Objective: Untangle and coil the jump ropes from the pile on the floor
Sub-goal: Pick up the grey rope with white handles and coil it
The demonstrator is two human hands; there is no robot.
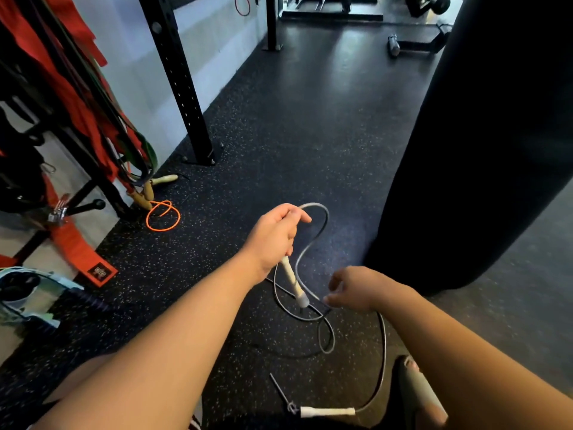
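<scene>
Looping up out of the top of a person's left hand (pixel 276 237), a grey jump rope (pixel 322 225) bends down in an S and runs into loose, crossed turns on the speckled rubber floor (pixel 279 119) between the forearms. It ends at a second handle (pixel 327 411) lying flat near the bottom edge of the view.

The work looks to be in the untangling step, with no coil formed yet. The left hand is closed in a fist round the rope's white handle (pixel 293 282), which hangs down out of the fist and seems to be held above the floor. The right hand (pixel 353 290), just beside the handle's lower end, has its fingers curled and appears to pinch the cord, though blur hides the exact contact.

The next move probably calls for lifting the crossed turns free of one another. Only then could even loops be gathered into the left hand.

An orange rope (pixel 162 215) lies well apart, uncoiled, by a black rack upright (pixel 183 97). Red resistance bands (pixel 77 97) hang at left, and a dark punching bag (pixel 480 150) hangs at right.
</scene>
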